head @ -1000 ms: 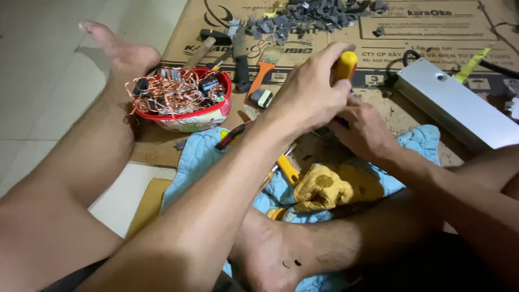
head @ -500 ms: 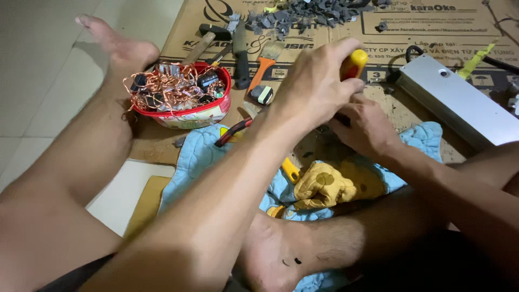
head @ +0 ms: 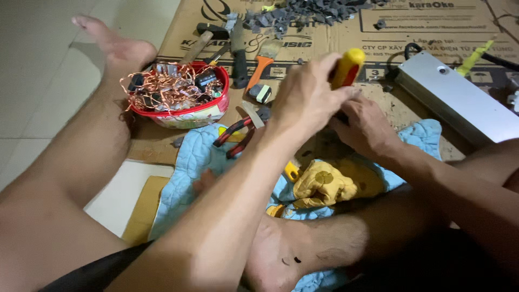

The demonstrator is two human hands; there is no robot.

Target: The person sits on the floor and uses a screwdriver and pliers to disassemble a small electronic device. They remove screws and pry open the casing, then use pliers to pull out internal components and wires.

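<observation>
My left hand [head: 308,97] w/ the yellow-handled tool [head: 347,67] has barely shifted since a sec ago, still clenched round the handle, upright over the cardboard [head: 432,32]. Right hand [head: 365,127] just below it, pressed down on smth I can't make out. Red bowl [head: 186,113] of copper wire sits near the cardboard's left edge, red pliers [head: 235,132] on the blue cloth [head: 184,178] beside it.

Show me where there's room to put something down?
Bare cardboard lies between the grey scrap pile and the metal box. White tiles left of the red bowl are free too. It's crowded around the hands and tools.
</observation>
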